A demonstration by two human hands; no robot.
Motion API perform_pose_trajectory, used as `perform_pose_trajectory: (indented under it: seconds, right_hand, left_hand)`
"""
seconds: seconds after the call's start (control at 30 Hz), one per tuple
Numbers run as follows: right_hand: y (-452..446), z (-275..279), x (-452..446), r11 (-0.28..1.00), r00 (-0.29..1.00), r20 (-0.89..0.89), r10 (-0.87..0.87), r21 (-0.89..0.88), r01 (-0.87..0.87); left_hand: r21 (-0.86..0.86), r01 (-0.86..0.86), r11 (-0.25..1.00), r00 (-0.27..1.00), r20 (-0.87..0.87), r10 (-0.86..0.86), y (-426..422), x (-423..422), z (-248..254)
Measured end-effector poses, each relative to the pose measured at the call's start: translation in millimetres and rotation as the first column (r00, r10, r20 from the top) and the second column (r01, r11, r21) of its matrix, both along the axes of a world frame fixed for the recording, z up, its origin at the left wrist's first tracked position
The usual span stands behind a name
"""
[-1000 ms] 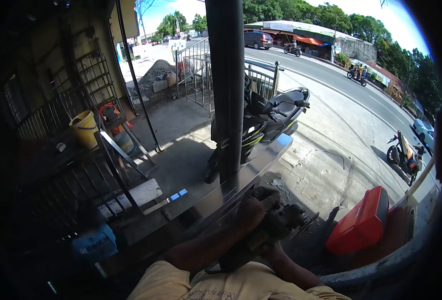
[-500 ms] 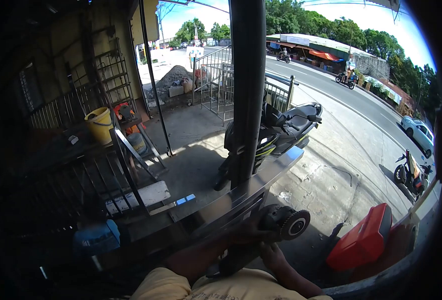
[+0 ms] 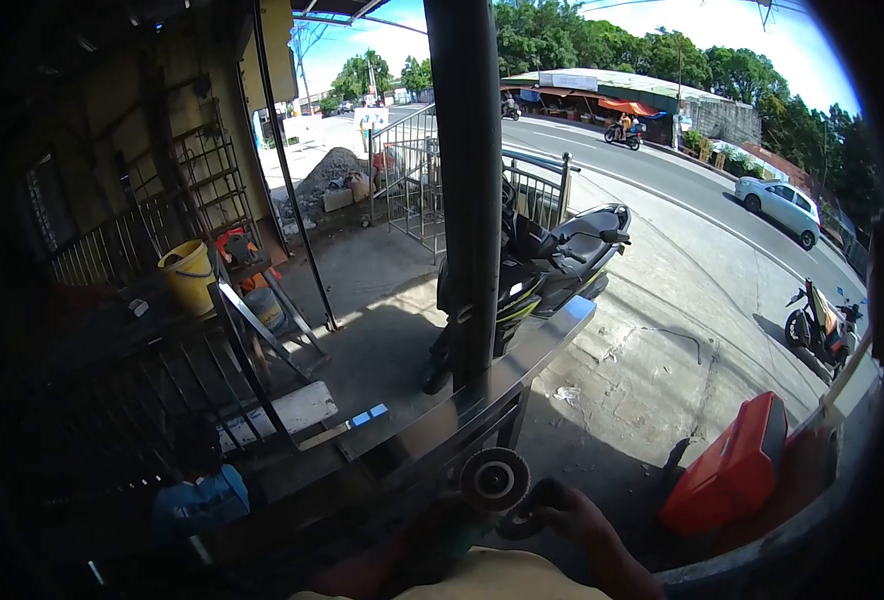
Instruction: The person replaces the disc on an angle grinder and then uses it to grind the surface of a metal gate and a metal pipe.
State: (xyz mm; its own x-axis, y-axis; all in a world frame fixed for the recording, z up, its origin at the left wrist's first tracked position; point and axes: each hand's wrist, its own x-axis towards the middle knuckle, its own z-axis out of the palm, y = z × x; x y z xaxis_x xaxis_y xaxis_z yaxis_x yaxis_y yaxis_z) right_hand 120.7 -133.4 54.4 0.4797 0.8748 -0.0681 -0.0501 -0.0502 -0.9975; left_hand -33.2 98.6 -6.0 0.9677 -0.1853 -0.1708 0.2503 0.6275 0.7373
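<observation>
An angle grinder (image 3: 495,482) is held low in front of my chest, its round flap disc turned up toward me. My left hand (image 3: 444,524) is closed around the grinder in deep shadow, with the fingers barely visible. Just right of the disc, my right hand (image 3: 570,512) has curled fingers. A dark curved shape lies at those fingertips; what it is I cannot make out. Beyond the grinder runs a long dark metal beam (image 3: 432,432), close to the disc.
A dark post (image 3: 465,200) rises in front, with a parked scooter (image 3: 552,260) behind it. At right sits a red box (image 3: 730,465). A person in a blue shirt (image 3: 204,500) is low at left. A yellow bucket (image 3: 190,278) stands farther back.
The grinder has turned so its disc faces me, and moved left and down. My right hand has shifted slightly right, from the grinder's body to beside the disc. The view has tilted slightly.
</observation>
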Motion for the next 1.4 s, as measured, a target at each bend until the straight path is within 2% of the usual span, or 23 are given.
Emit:
perform_pose_trajectory:
  seconds: [0.07, 0.1, 0.2, 0.23, 0.33, 0.4, 0.43, 0.53, 0.63, 0.73, 0.8, 0.83, 0.9, 0.97, 1.03, 1.1, 1.13, 1.17, 1.27, 1.3, 1.33, 1.4]
  right_hand:
    - [10, -22, -6, 0.993, 0.999, -0.04, 0.037, 0.113, -0.032]
    - [13, -15, -5, 0.983, 0.987, -0.075, 0.143, 0.123, -0.133]
    - [18, -40, -19, 0.97, 0.998, -0.037, -0.05, 0.237, 0.058]
    - [19, -39, -21, 0.975, 0.997, -0.038, -0.073, 0.205, 0.08]
    - [12, -8, -5, 0.976, 0.972, 0.235, 0.023, -0.216, 0.029]
    - [11, 13, -12, 0.938, 0.871, 0.449, -0.199, -0.169, 0.302]
    - [16, 27, -12, 0.897, 0.777, 0.556, -0.295, -0.118, 0.426]
    - [28, 68, -33, 0.937, 0.426, 0.845, -0.324, 0.225, 0.267]
    - [55, 70, -65, 0.951, 0.341, 0.914, -0.217, 0.12, 0.284]
    - [63, 49, -56, 0.976, 0.336, 0.936, -0.107, 0.034, 0.217]
    - [65, 52, -26, 0.991, 0.206, 0.978, 0.014, 0.013, -0.13]
    - [62, 54, -12, 0.952, 0.122, 0.991, 0.062, -0.022, -0.306]
    - [60, 47, 6, 0.944, 0.036, 0.999, -0.01, 0.021, -0.328]
    - [50, 65, 8, 0.987, 0.24, 0.966, 0.092, -0.056, -0.151]
    - [51, 59, 2, 0.999, 0.404, 0.914, 0.035, -0.024, -0.032]
    - [64, 54, -23, 0.999, 0.367, 0.93, 0.033, -0.026, -0.023]
    - [73, 52, -45, 0.998, 0.353, 0.935, 0.045, -0.055, 0.02]
    - [86, 52, -65, 0.998, 0.228, 0.974, -0.013, -0.001, 0.064]
    - [104, 42, -61, 0.994, 0.207, 0.973, -0.106, 0.097, 0.054]
    - [109, 36, -55, 0.988, 0.145, 0.978, -0.152, 0.151, 0.019]
    - [110, 39, -44, 0.977, 0.147, 0.986, -0.079, 0.106, -0.183]
    - [110, 56, -21, 0.833, 0.107, 0.993, 0.058, 0.011, -0.553]
  left_hand:
    - [-0.006, -0.01, 1.0, 0.999, -0.034, 0.01, -2, -8, -4]
    - [-0.004, -0.019, 1.0, 0.999, -0.048, 0.019, -1, -12, -5]
    - [0.014, -0.043, 0.999, 0.996, -0.072, 0.044, 6, -17, -2]
    - [0.022, -0.049, 0.999, 0.996, -0.076, 0.051, 7, -19, -1]
    - [0.046, -0.045, 0.998, 0.994, -0.093, 0.049, 7, -23, 3]
    - [0.057, -0.045, 0.997, 0.994, -0.102, 0.05, 7, -25, 4]
    - [0.067, -0.042, 0.997, 0.994, -0.097, 0.048, 9, -24, 7]
    - [0.084, -0.04, 0.996, 0.995, -0.091, 0.047, 10, -20, 14]
    - [0.086, -0.028, 0.996, 0.996, -0.082, 0.036, 9, -16, 18]
    - [0.085, -0.036, 0.996, 0.997, -0.064, 0.042, 10, -15, 21]
    - [0.073, -0.047, 0.996, 0.997, -0.054, 0.051, 11, -13, 20]
    - [0.064, -0.056, 0.996, 0.997, -0.044, 0.059, 10, -14, 20]
    - [0.043, -0.086, 0.995, 0.996, -0.025, 0.087, 8, -21, 15]
    - [0.016, -0.14, 0.99, 0.99, -0.004, 0.14, 10, -31, -8]
    - [-0.104, -0.17, 0.98, 0.985, -0.029, 0.168, 28, -27, -110]
    - [-0.075, -0.145, 0.987, 0.984, 0.095, 0.152, 11, -28, -47]
    - [-0.076, -0.155, 0.985, 0.978, 0.126, 0.164, 8, -26, -39]
    - [-0.07, -0.153, 0.986, 0.976, 0.147, 0.162, 5, -23, -34]
    - [-0.069, -0.16, 0.985, 0.967, 0.187, 0.17, 2, -20, -25]
    - [-0.066, -0.164, 0.984, 0.964, 0.199, 0.175, 2, -20, -22]
    - [-0.066, -0.173, 0.983, 0.961, 0.207, 0.183, 3, -22, -22]
    - [-0.066, -0.184, 0.981, 0.955, 0.226, 0.194, 4, -22, -17]
